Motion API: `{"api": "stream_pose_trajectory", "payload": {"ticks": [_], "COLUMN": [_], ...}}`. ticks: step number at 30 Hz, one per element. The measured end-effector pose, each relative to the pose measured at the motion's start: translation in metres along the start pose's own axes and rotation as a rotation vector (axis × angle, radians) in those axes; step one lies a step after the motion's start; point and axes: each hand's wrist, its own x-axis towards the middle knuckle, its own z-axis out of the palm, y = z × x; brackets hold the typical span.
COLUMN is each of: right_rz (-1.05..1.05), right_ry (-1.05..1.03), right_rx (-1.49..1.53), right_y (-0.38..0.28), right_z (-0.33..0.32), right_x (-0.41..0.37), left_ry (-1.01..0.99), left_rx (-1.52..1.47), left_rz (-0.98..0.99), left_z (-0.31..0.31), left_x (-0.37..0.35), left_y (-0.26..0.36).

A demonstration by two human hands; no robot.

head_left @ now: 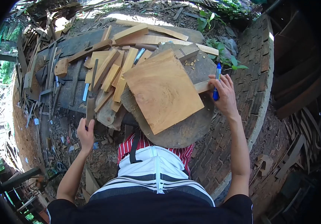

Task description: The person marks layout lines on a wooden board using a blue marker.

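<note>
A square wooden board with a round grain figure lies on a thick round wood slab in front of me. My left hand is closed around the lower end of a chisel, which has a long wooden handle and a narrow dark shaft pointing away from me. At the board's right edge, my right hand has a blue marker between its fingers. Its fingertips are also at the end of a pale wooden strip, whose other end is hidden by the board.
Several cut wood pieces are piled left of the slab on a dark plank surface. A dark wood block and shavings lie behind the board. A curved low brick wall runs along the right. Wood scraps cover the ground.
</note>
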Motion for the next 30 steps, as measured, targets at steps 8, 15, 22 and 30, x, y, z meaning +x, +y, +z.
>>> {"api": "stream_pose_trajectory", "payload": {"ticks": [8,15,22,30], "right_rz": [0.024,-0.005,-0.051,0.348], "right_ry": [-0.056,-0.052,-0.093,-0.861], "right_rx": [-0.081,-0.054,-0.034,0.624], "right_y": [-0.003,0.003,0.013,0.060], "right_z": [-0.004,-0.002,-0.009,-0.059], "right_x": [0.003,0.003,0.010,-0.020], "left_ry": [0.053,-0.234,-0.705,-0.622], "left_rx": [0.184,-0.491,-1.096,-1.232], "left_rz": [-0.257,-0.239,-0.757,-0.718], "left_z": [0.127,0.111,0.127,0.115], "left_x": [0.098,0.041,-0.016,-0.014], "left_y": [-0.073,0.040,0.131,0.124]}}
